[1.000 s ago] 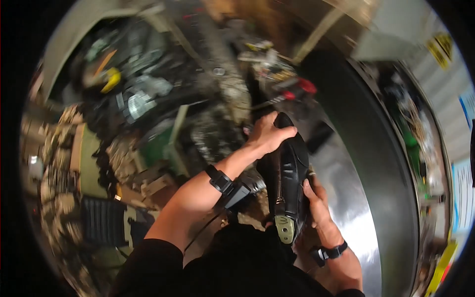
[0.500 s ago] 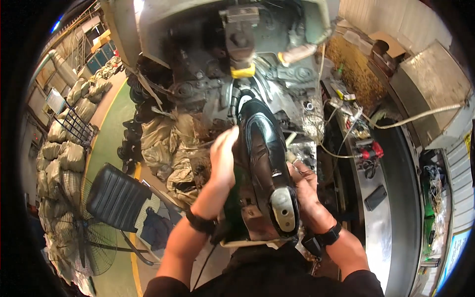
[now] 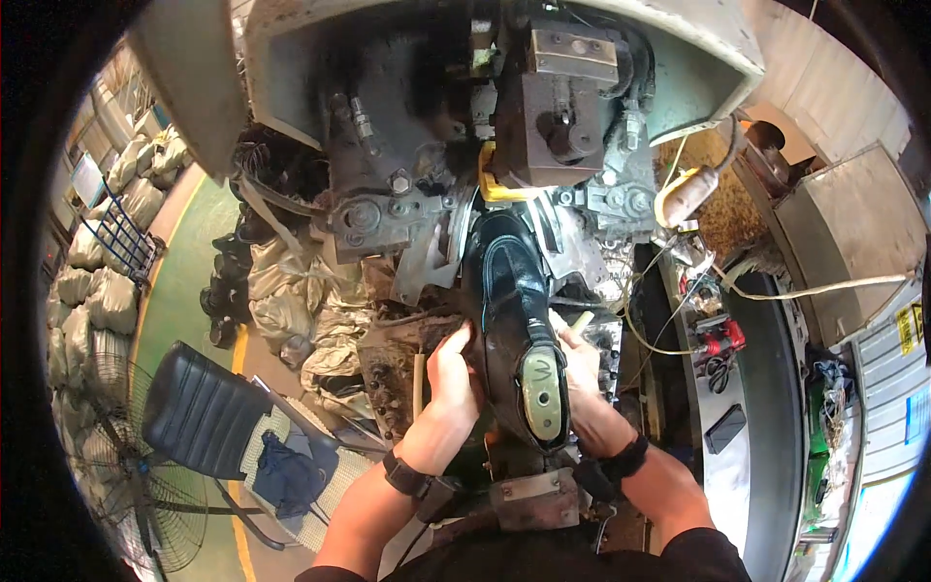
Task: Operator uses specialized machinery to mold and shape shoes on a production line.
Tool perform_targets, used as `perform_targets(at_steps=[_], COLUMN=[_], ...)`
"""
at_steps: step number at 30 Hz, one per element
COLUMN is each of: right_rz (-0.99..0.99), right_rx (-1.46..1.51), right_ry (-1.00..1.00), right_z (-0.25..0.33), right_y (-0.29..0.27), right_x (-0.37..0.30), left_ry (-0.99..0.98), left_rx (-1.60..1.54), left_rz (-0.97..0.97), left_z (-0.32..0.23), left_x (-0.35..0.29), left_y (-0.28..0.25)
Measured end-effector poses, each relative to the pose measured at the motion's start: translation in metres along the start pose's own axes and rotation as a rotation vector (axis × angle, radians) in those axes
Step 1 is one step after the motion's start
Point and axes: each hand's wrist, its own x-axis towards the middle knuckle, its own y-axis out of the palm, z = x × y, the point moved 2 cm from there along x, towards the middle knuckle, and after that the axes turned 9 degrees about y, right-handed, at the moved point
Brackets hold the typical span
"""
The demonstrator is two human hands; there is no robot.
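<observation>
A black leather shoe upper (image 3: 506, 281) with pale stitching is stretched over a last. The last's greenish, holed top plate (image 3: 542, 403) faces up at the near end. Its toe points away from me, between the metal side plates (image 3: 561, 247) of a machine. My left hand (image 3: 452, 376) is closed against the left side of the upper, near its rear half. On the opposite side, my right hand (image 3: 580, 373) grips it close to the last's plate. Some fingertips of both hands are hidden behind the shoe. A yellow part (image 3: 490, 177) hangs just beyond the toe.
A dark machine head (image 3: 553, 126) overhangs the work. On the right, a metal bench edge (image 3: 722, 495) carries a red power tool (image 3: 720, 337) and a phone (image 3: 725, 428). Leftward stand a black chair (image 3: 199, 412), a wire fan (image 3: 145, 466) and piled sacks (image 3: 281, 310).
The shoe has moved in between the machine's side plates. My left hand, earlier with fingers straight along the shoe, now closes on its side. The camera's view has shifted too.
</observation>
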Motion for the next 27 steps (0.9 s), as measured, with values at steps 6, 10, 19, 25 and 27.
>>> perform_targets(at_steps=[6, 10, 19, 25, 27], right_rz=[0.025, 0.025, 0.063, 0.052, 0.077], right_rx=[0.084, 0.103, 0.134, 0.120, 0.127], right_ry=[0.024, 0.030, -0.010, -0.015, -0.019], right_z=[-0.013, -0.016, -0.030, -0.032, -0.031], right_y=[-0.013, -0.009, -0.029, -0.030, -0.029], right_x=[0.022, 0.027, 0.059, 0.064, 0.063], left_ry=[0.056, 0.121, 0.300, 0.366, 0.366], left_rx=[-0.025, -0.064, 0.017, 0.002, -0.015], left_rz=[-0.025, -0.046, -0.175, -0.163, -0.148], left_z=[0.019, 0.034, 0.050, 0.056, 0.058], left_x=[0.029, 0.046, 0.061, 0.068, 0.071], left_y=[-0.019, -0.032, -0.029, -0.032, -0.032])
